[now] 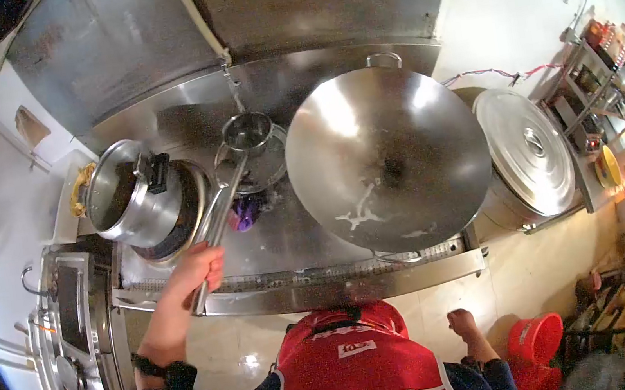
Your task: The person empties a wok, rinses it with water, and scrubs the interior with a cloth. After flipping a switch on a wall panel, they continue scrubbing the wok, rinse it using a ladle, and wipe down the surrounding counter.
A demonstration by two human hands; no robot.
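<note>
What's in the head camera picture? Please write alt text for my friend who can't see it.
The left hand of a person in a red apron grips a long ladle, its bowl near a tap. A big wok is on the right and a pot on the left. The right hand is near a red bucket.

By the stainless-steel table (283, 244), a large wok (388, 157) is being carried at right, a steel pot (155, 214) at left, a small purple item (246, 214) between.
</note>
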